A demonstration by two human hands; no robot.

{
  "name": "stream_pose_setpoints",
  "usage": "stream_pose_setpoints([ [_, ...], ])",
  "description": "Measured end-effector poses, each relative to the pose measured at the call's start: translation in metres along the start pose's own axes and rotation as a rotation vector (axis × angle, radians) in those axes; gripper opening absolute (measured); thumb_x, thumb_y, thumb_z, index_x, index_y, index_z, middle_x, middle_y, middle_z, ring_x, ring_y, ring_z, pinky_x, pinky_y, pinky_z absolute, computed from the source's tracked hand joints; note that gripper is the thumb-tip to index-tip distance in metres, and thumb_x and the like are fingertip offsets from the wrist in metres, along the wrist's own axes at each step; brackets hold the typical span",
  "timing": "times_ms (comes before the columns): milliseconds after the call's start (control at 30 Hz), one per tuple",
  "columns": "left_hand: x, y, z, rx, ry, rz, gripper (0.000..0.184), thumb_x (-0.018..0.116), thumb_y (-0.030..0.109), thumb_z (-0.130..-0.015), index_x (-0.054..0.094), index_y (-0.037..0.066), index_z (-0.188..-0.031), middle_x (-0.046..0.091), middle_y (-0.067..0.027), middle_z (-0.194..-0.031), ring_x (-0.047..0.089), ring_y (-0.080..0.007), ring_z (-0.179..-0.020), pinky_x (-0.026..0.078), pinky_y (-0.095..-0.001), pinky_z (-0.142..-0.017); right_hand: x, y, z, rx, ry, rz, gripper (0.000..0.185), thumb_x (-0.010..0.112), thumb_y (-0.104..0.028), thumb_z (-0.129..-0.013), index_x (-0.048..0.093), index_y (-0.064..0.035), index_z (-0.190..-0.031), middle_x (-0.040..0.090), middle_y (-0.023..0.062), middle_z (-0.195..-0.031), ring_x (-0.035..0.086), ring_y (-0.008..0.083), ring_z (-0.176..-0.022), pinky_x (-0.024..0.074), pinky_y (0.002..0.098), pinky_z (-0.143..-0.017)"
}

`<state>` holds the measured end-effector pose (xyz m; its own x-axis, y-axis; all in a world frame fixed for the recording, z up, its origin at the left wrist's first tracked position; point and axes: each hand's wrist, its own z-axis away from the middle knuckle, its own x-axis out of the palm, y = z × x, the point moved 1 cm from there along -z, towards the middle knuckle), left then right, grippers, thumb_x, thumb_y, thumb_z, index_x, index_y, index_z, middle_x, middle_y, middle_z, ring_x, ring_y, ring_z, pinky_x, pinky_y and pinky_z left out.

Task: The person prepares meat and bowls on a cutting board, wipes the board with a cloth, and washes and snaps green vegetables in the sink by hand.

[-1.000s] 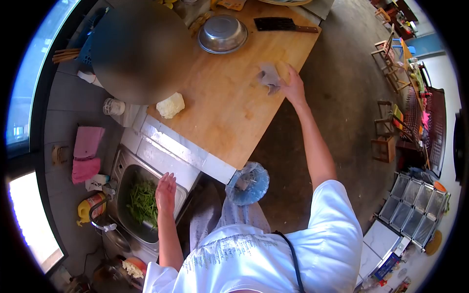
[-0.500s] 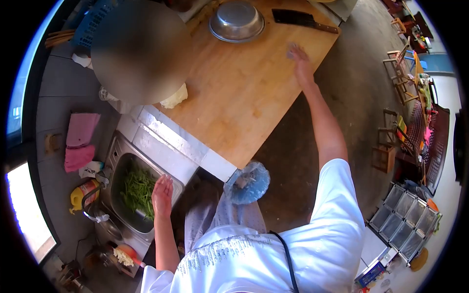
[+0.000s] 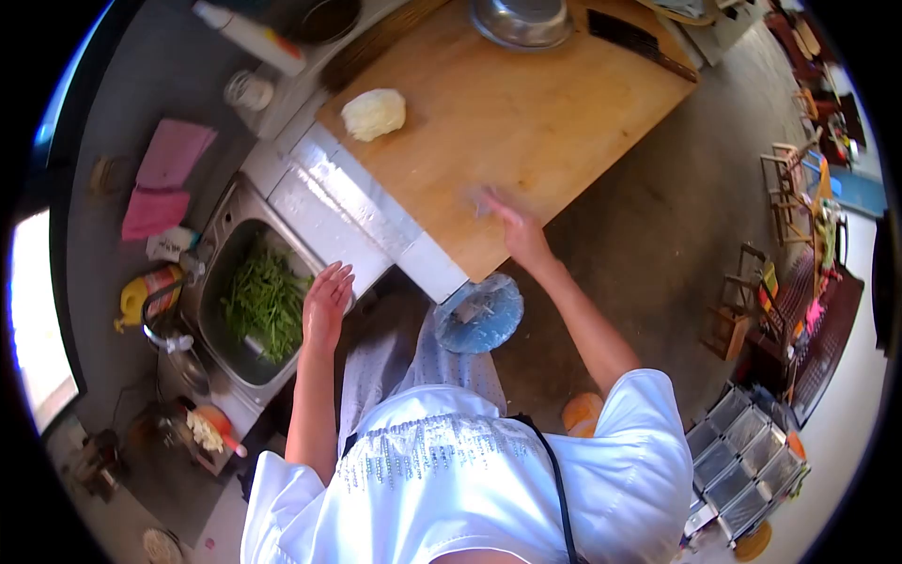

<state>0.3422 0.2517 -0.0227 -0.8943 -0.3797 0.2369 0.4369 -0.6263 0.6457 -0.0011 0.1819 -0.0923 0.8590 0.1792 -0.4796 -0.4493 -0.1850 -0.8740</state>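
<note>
My left hand (image 3: 325,305) is held above the sink's right rim, its fingers stretched out and nothing in them. Green leafy vegetables (image 3: 258,305) lie in the metal sink (image 3: 228,244) beside it. Over the near part of a large wooden board (image 3: 526,122) is my right hand (image 3: 515,224), smeared by motion. A small greyish patch shows at its fingertips, but I cannot make out whether it is a thing or blur. A pale lump that looks like dough (image 3: 374,114) sits near the board's left edge.
An upturned metal bowl (image 3: 522,21) and a cleaver (image 3: 625,36) lie at the board's far end. Below its near corner hangs a blue plastic bag (image 3: 481,318). A faucet (image 3: 158,324) and yellow bottle (image 3: 148,291) stand left of the sink. Wooden chairs (image 3: 728,329) are off right.
My right hand has moved from the board's right edge back toward the near corner. My left hand stays near the sink. The view has shifted, and the dough-like lump is now fully visible.
</note>
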Motion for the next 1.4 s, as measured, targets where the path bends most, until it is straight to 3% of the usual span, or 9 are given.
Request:
stream_pose_setpoints([
  [367, -0.049, -0.027, 0.037, 0.01, 0.095, 0.073, 0.037, 0.049, 0.017, -0.091, 0.043, 0.001, -0.125, 0.056, -0.0086, -0.115, 0.053, -0.015, -0.107, 0.04, -0.0253, -0.094, 0.08, 0.023, -0.091, -0.539, -0.334, 0.145, 0.039, 0.046, 0.002, -0.079, 0.059, -0.0081, -0.114, 0.051, 0.0113, -0.128, 0.043, 0.027, -0.123, 0.0349, 0.0349, -0.102],
  [433, -0.05, -0.028, 0.039, -0.01, 0.093, 0.079, 0.037, 0.049, 0.017, -0.091, 0.043, 0.001, -0.124, 0.057, -0.0082, -0.113, 0.053, -0.0153, -0.106, 0.04, -0.0256, -0.095, 0.044, -0.007, -0.033, -0.142, -0.512, -0.147, 0.037, 0.048, 0.003, -0.078, 0.061, -0.0084, -0.111, 0.051, 0.0105, -0.127, 0.044, 0.0254, -0.122, 0.0351, 0.0346, -0.101],
  [533, -0.047, -0.028, 0.041, -0.008, 0.092, 0.095, 0.037, 0.05, 0.017, -0.091, 0.043, 0.001, -0.124, 0.057, -0.008, -0.113, 0.053, -0.0145, -0.105, 0.041, -0.0251, -0.094, -0.011, -0.023, 0.028, -0.427, -0.59, 0.109, 0.037, 0.047, 0.008, -0.076, 0.063, -0.0062, -0.107, 0.056, 0.0114, -0.121, 0.048, 0.0241, -0.119, 0.0369, 0.0332, -0.099],
  [600, -0.047, -0.032, 0.036, -0.018, 0.081, 0.113, 0.035, 0.051, 0.016, -0.09, 0.046, 0.001, -0.121, 0.059, -0.0079, -0.111, 0.055, -0.0142, -0.102, 0.041, -0.0249, -0.092, -0.044, -0.024, 0.045, -0.034, -0.504, -0.031, 0.039, 0.044, 0.012, -0.074, 0.065, -0.0037, -0.103, 0.061, 0.0121, -0.113, 0.054, 0.0235, -0.112, 0.0399, 0.0325, -0.096],
  [767, -0.04, -0.029, 0.039, -0.002, 0.048, 0.114, 0.034, 0.052, 0.015, -0.09, 0.046, 0.0, -0.12, 0.059, -0.0086, -0.111, 0.055, -0.0141, -0.103, 0.041, -0.025, -0.092, -0.116, 0.049, -0.043, -0.029, 0.093, 0.103, 0.023, 0.047, 0.003, -0.079, 0.063, -0.0002, -0.095, 0.062, 0.0127, -0.112, 0.057, 0.0237, -0.105, 0.0445, 0.0337, -0.088],
  [833, -0.043, -0.027, 0.044, -0.008, 0.041, 0.096, 0.035, 0.051, 0.015, -0.09, 0.046, 0.0, -0.12, 0.058, -0.0088, -0.111, 0.054, -0.0146, -0.104, 0.041, -0.0253, -0.092, -0.103, 0.066, -0.048, -0.183, 0.354, 0.672, 0.023, 0.048, 0.001, -0.078, 0.062, 0.0, -0.096, 0.06, 0.014, -0.113, 0.056, 0.0285, -0.106, 0.0451, 0.0354, -0.088],
  [1067, -0.056, -0.029, 0.038, -0.007, 0.058, 0.145, 0.035, 0.052, 0.015, -0.089, 0.046, 0.001, -0.121, 0.059, -0.008, -0.11, 0.054, -0.0136, -0.101, 0.041, -0.0246, -0.091, 0.023, -0.018, 0.073, -0.274, 0.014, 0.275, 0.032, 0.048, 0.005, -0.072, 0.066, -0.0022, -0.097, 0.063, 0.0144, -0.107, 0.055, 0.0292, -0.109, 0.04, 0.0369, -0.097],
  [1233, -0.067, -0.024, 0.043, 0.015, -0.001, 0.151, 0.036, 0.052, 0.015, -0.089, 0.046, 0.001, -0.122, 0.059, -0.0081, -0.111, 0.055, -0.0139, -0.101, 0.042, -0.0249, -0.09, 0.017, -0.054, 0.1, -0.01, -0.273, -0.059, 0.043, 0.042, 0.013, -0.063, 0.067, -0.0011, -0.095, 0.064, 0.0136, -0.104, 0.058, 0.0286, -0.104, 0.0438, 0.0341, -0.092],
  [1400, -0.082, -0.021, 0.058, 0.038, -0.016, 0.159, 0.038, 0.05, 0.015, -0.09, 0.042, 0.0, -0.125, 0.056, -0.0085, -0.114, 0.054, -0.0145, -0.102, 0.042, -0.0253, -0.092, 0.032, -0.045, 0.031, 0.072, -0.146, -0.149, 0.04, 0.039, 0.012, -0.069, 0.065, -0.0015, -0.097, 0.064, 0.0146, -0.098, 0.062, 0.0253, -0.095, 0.0467, 0.0315, -0.083],
])
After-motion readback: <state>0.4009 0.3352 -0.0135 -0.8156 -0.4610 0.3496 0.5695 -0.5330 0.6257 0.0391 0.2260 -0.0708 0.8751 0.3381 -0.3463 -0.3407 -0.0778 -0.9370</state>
